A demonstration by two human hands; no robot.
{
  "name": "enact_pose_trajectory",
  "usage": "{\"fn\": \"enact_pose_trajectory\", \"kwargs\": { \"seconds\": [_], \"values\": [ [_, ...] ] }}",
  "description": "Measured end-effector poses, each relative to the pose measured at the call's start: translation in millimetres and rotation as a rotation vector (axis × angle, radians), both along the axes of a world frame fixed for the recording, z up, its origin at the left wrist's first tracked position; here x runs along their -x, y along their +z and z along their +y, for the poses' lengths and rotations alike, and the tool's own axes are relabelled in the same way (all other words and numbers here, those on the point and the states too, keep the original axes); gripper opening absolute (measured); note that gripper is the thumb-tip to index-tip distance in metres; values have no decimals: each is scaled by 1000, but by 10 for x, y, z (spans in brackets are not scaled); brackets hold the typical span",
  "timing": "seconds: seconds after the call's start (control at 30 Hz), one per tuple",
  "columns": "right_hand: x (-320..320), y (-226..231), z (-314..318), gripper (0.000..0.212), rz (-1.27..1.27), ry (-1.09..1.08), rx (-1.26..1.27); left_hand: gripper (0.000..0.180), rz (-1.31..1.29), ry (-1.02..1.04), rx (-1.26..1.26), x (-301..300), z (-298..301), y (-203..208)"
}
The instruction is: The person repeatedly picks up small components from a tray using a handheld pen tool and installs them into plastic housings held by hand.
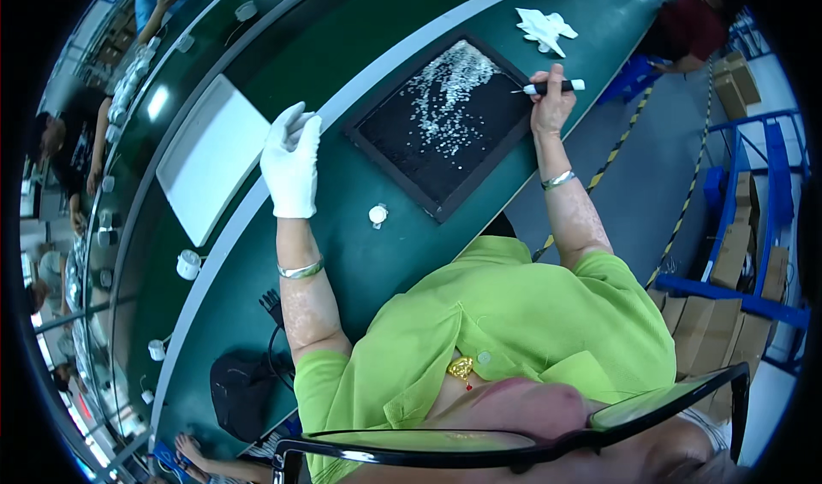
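From where I stand, the person in the lime-green shirt [514,313] has both hands over the green table [342,253], held well apart, with the dark tray [443,203] between them.

The bare right hand [552,99] is closed around a pen-like tool [565,86] with a black and white body. Its thin tip points left, close to the tray's right corner; I can't tell whether it touches the rim. The left hand [291,167] wears a white glove and is raised just left of the tray, its fingers loosely bent. I can't make out whether anything is pinched between them.

The tray lies flat on the table, turned at an angle. Small shiny bits [454,69] lie on it, heaped thickly toward its far end and scattered more thinly toward the near side. A little round white piece [378,215] sits on the table near the tray's left side, and a crumpled white cloth [545,30] lies beyond the right hand.

Past the table's pale edging strip, to the left, is a white board [214,159]. A black bag [247,394] rests nearer the person, at lower left. Cardboard boxes [715,334] are piled by a blue rack [775,219] on the right.
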State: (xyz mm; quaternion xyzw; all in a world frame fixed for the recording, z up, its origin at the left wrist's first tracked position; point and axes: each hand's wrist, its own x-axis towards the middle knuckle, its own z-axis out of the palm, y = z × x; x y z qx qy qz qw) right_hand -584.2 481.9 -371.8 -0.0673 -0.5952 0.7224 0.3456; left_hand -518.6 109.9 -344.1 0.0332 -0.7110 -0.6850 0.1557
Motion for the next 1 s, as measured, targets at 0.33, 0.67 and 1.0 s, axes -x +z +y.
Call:
{"fn": "enact_pose_trajectory", "kwargs": {
  "seconds": [0.33, 0.67, 1.0],
  "values": [
    [-6, -36, 64, 43, 5, -4, 1, 27, -92, 0, -485, 170, -55, -88],
    [-9, 15, 5, 44, 2, -10, -16, 30, -68, 173, -464, 375, 23, -716],
    [8, -1, 18, 44, 11, -7, -18, 33, -72, 178, -242, 392, 31, -757]
  ]
}}
